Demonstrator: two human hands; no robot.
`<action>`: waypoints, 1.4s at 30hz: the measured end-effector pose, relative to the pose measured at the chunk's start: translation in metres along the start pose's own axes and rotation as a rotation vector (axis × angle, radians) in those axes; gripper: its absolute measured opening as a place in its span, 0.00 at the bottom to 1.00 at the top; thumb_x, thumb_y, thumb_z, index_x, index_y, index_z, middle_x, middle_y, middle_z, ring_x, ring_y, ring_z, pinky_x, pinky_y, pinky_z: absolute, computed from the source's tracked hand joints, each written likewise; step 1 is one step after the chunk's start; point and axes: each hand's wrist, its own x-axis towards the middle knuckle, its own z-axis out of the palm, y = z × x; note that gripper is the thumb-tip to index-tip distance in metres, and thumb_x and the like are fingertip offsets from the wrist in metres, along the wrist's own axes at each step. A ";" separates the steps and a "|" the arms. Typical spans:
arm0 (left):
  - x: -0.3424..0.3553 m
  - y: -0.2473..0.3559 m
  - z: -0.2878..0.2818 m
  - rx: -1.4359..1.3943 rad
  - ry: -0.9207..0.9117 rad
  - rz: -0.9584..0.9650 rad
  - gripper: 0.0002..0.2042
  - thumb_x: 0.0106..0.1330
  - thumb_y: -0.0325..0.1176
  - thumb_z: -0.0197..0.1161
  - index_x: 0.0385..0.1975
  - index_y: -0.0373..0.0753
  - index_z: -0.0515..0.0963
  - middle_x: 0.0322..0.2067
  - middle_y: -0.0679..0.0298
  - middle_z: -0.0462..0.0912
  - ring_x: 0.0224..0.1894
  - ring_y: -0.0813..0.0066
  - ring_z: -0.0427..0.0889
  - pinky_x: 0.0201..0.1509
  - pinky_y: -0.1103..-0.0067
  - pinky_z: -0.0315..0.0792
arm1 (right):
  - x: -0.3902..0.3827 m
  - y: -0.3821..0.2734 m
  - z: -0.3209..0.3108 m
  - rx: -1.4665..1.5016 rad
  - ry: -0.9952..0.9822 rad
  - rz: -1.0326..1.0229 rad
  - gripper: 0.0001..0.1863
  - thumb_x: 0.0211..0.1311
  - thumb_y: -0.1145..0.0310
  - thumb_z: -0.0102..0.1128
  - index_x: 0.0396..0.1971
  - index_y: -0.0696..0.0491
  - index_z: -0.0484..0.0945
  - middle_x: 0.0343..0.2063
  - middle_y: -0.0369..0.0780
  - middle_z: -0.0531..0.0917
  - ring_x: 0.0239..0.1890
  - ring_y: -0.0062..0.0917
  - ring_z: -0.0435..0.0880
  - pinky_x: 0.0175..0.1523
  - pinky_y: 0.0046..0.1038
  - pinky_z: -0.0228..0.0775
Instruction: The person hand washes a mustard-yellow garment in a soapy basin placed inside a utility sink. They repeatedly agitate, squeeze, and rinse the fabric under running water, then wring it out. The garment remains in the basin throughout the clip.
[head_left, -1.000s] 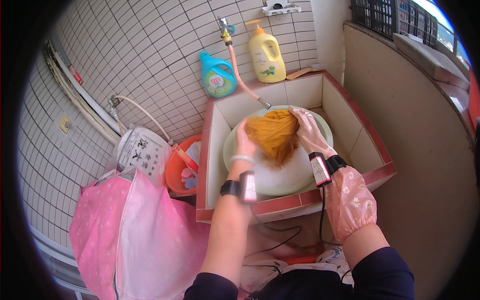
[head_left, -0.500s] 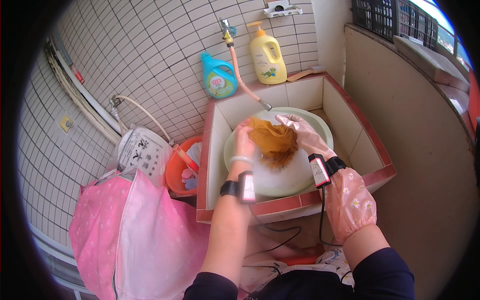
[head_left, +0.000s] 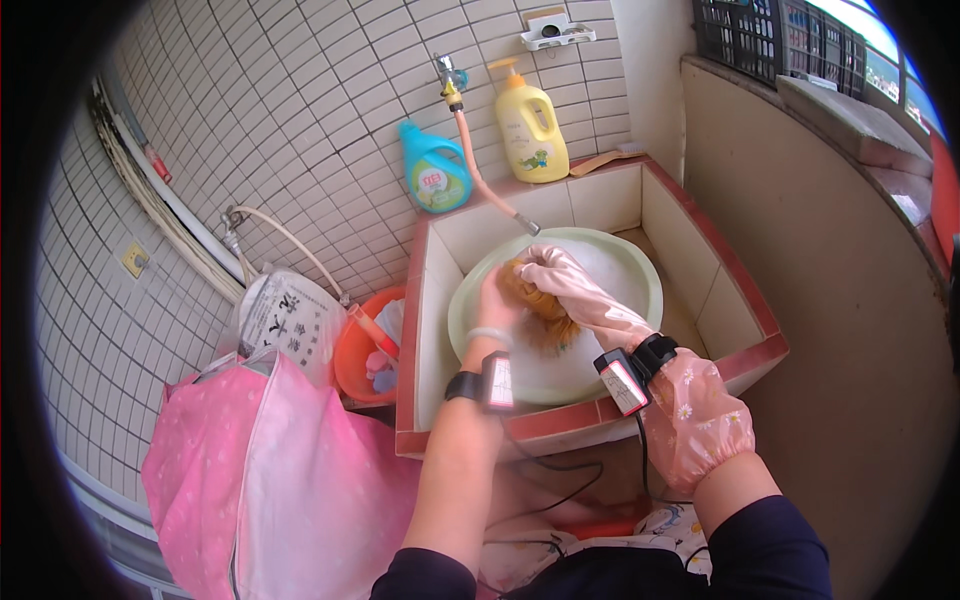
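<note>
A wet mustard-brown cloth [head_left: 540, 303] is bunched between my hands, low over a pale green basin [head_left: 653, 295] of white, sudsy water. My bare left hand [head_left: 496, 303] is closed on the cloth's left side, its fingers partly hidden and slightly blurred. On my right hand [head_left: 560, 277] is a pink rubber glove with a flowered sleeve; its fingers grip the cloth from above. The cloth's loose lower end hangs at the suds. A pink hose [head_left: 479, 170] with a metal tip ends just above the basin's far rim.
The basin stands in a tiled sink [head_left: 735, 270] with a red rim. Behind it are a blue-green detergent bottle [head_left: 437, 172], a yellow pump bottle [head_left: 531, 130] and a brush [head_left: 607, 160]. At left are an orange bucket [head_left: 350, 350] and a pink fabric cover [head_left: 290, 470].
The cloth, spread wider before, is now squeezed into a smaller bundle. My right hand has moved left and down toward my left hand. The view has shifted slightly.
</note>
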 end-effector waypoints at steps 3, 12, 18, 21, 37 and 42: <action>0.000 -0.008 -0.008 0.787 -0.283 0.466 0.15 0.74 0.42 0.54 0.51 0.39 0.76 0.48 0.59 0.82 0.52 0.63 0.82 0.58 0.66 0.75 | -0.002 -0.013 0.025 -0.415 -0.106 -0.097 0.16 0.64 0.60 0.60 0.43 0.57 0.83 0.36 0.52 0.85 0.41 0.43 0.85 0.49 0.38 0.74; -0.036 0.015 0.074 -0.171 0.022 -0.232 0.17 0.77 0.45 0.52 0.50 0.37 0.77 0.49 0.54 0.83 0.52 0.59 0.83 0.55 0.61 0.79 | 0.007 0.002 -0.018 -0.423 0.197 0.153 0.27 0.63 0.49 0.63 0.41 0.63 0.82 0.35 0.54 0.86 0.43 0.40 0.87 0.51 0.37 0.75; -0.040 0.042 0.067 -0.176 0.204 -0.073 0.28 0.76 0.57 0.50 0.53 0.34 0.75 0.48 0.54 0.81 0.49 0.56 0.80 0.58 0.60 0.74 | 0.010 0.013 -0.025 -0.231 -0.109 0.199 0.34 0.55 0.54 0.70 0.53 0.67 0.79 0.42 0.54 0.85 0.50 0.31 0.84 0.56 0.28 0.73; -0.040 0.043 0.065 -0.171 0.227 -0.036 0.33 0.72 0.65 0.50 0.55 0.38 0.75 0.52 0.54 0.80 0.54 0.62 0.79 0.58 0.64 0.74 | 0.018 0.013 -0.023 -0.430 -0.212 0.122 0.30 0.53 0.64 0.66 0.55 0.66 0.78 0.44 0.52 0.85 0.52 0.35 0.84 0.57 0.30 0.73; -0.013 0.001 0.010 1.246 -0.289 -0.180 0.24 0.58 0.37 0.73 0.50 0.28 0.79 0.40 0.58 0.86 0.37 0.72 0.82 0.42 0.73 0.76 | 0.014 0.027 -0.068 0.301 0.533 -0.116 0.08 0.60 0.70 0.57 0.36 0.57 0.78 0.27 0.35 0.77 0.33 0.16 0.72 0.40 0.20 0.66; -0.023 0.040 0.006 0.873 0.228 0.062 0.20 0.56 0.31 0.71 0.48 0.30 0.80 0.40 0.57 0.86 0.37 0.72 0.82 0.43 0.74 0.76 | 0.001 0.042 -0.078 -0.397 0.369 0.272 0.22 0.55 0.64 0.61 0.47 0.62 0.80 0.39 0.44 0.86 0.42 0.35 0.82 0.50 0.32 0.72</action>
